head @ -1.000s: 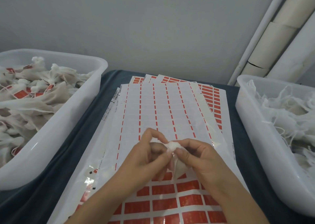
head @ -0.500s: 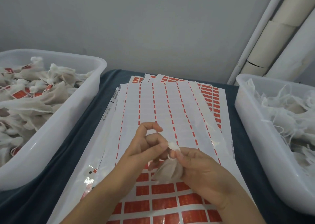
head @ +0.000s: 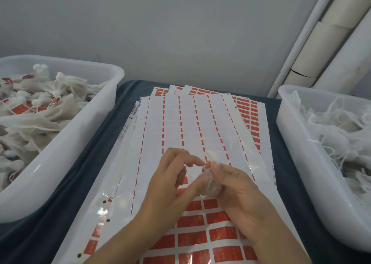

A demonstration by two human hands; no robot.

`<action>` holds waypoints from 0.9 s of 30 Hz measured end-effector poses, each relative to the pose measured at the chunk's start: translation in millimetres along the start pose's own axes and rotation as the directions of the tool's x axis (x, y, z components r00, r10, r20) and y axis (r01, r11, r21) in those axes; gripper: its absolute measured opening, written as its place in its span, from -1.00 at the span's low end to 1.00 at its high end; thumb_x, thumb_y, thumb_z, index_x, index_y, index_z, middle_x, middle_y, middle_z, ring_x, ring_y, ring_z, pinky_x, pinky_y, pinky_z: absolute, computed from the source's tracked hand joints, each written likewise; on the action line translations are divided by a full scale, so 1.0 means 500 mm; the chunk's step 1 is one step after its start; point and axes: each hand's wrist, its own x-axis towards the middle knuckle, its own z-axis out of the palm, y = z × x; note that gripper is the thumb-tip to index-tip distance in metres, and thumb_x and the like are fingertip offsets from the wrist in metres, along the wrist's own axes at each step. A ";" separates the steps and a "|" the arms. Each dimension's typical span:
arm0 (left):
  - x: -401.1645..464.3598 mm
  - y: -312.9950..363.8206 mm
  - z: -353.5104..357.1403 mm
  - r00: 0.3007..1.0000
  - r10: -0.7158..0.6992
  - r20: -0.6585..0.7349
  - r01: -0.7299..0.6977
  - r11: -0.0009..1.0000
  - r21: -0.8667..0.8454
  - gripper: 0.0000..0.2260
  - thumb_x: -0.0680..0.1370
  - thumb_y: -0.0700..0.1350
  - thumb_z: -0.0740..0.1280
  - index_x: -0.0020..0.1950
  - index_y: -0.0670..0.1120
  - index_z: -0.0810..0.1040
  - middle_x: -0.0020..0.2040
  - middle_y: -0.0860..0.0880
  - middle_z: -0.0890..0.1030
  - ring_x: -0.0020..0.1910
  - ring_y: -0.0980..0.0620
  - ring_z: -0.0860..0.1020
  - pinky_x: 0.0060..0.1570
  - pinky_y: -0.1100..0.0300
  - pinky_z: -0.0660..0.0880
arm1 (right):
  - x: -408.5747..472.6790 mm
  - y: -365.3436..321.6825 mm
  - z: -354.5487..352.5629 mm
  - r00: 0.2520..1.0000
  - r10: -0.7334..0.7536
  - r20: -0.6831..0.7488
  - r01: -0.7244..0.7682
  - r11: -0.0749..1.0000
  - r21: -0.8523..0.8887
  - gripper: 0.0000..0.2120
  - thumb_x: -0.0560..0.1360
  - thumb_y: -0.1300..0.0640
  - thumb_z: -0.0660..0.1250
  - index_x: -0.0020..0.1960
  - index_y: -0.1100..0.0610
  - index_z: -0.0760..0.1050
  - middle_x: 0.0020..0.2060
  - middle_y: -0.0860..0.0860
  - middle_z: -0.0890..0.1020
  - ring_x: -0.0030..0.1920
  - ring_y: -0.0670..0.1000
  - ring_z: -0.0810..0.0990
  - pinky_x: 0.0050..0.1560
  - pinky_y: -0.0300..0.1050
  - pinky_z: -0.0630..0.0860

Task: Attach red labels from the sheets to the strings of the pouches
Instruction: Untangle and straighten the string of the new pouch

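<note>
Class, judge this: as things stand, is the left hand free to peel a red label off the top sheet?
Probably yes. The left hand seems to pinch only the string tip of the white pouch that the right hand holds; rows of red rectangular labels lie uncovered just below it.

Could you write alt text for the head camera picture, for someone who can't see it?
Two hands, left hand and right hand, hold a small white mesh pouch over white sheets of red rectangular labels, between two white plastic bins of pouches.
</note>
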 end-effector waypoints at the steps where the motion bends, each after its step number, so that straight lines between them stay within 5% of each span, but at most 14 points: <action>1: -0.001 -0.002 0.004 1.000 0.003 -0.003 -0.003 1.000 0.009 -0.88 0.46 0.08 0.35 -0.10 0.27 0.42 -0.05 0.29 0.43 -0.17 0.22 0.44 -0.31 0.53 0.40 | -0.001 0.001 0.001 1.000 -0.006 0.004 0.006 1.000 -0.006 -0.80 0.38 0.05 0.31 -0.21 0.14 0.66 -0.21 0.06 0.67 -0.06 0.04 0.63 0.04 -0.09 0.56; 12: 0.005 -0.001 0.000 0.996 -0.070 -0.055 0.065 0.993 -0.096 -0.91 0.39 0.05 0.34 -0.19 0.26 0.48 -0.12 0.13 0.54 -0.16 0.20 0.51 -0.28 0.41 0.50 | -0.006 0.004 0.007 0.996 -0.084 -0.013 0.079 0.969 -0.236 -0.69 0.28 -0.09 0.34 -0.15 0.11 0.66 -0.11 0.03 0.67 0.02 0.06 0.61 0.12 -0.07 0.51; 15: 0.005 0.001 0.001 0.993 -0.005 -0.119 0.008 1.000 0.022 -0.75 0.41 -0.09 0.44 -0.14 0.19 0.42 -0.19 0.19 0.49 -0.18 0.21 0.49 -0.33 0.47 0.47 | -0.005 0.005 0.008 0.996 -0.082 -0.017 0.076 0.969 -0.235 -0.72 0.28 -0.09 0.34 -0.16 0.07 0.67 -0.13 -0.01 0.68 -0.03 0.01 0.63 0.07 -0.12 0.51; 19: 0.005 0.002 -0.002 0.987 0.078 -0.141 -0.059 0.989 0.133 -0.81 0.37 -0.13 0.40 -0.11 0.08 0.46 -0.15 0.26 0.45 -0.16 0.21 0.49 -0.31 0.54 0.44 | -0.005 0.006 0.011 0.998 -0.055 -0.001 0.054 0.978 -0.201 -0.73 0.27 -0.09 0.35 -0.18 0.05 0.68 -0.14 0.00 0.69 -0.05 0.01 0.65 0.00 -0.14 0.52; 23: 0.007 0.008 -0.008 0.983 -0.163 -0.082 0.151 0.979 -0.135 -0.95 0.39 0.11 0.33 -0.18 0.19 0.51 -0.23 0.16 0.59 -0.17 0.23 0.54 -0.27 0.44 0.50 | -0.007 0.005 0.010 0.999 0.005 0.046 -0.003 0.999 -0.054 -0.72 0.30 -0.04 0.36 -0.11 0.09 0.68 -0.06 0.06 0.68 0.02 0.07 0.63 0.05 -0.08 0.55; 27: 0.007 0.012 -0.008 0.960 -0.274 -0.052 0.250 0.928 -0.276 -0.85 0.29 0.19 0.30 -0.21 0.21 0.58 -0.18 0.20 0.62 -0.18 0.20 0.56 -0.27 0.42 0.51 | -0.006 0.004 0.007 0.998 0.011 0.057 -0.010 1.000 -0.017 -0.73 0.35 -0.01 0.34 -0.06 0.10 0.67 -0.02 0.07 0.67 0.05 0.09 0.64 0.13 -0.02 0.55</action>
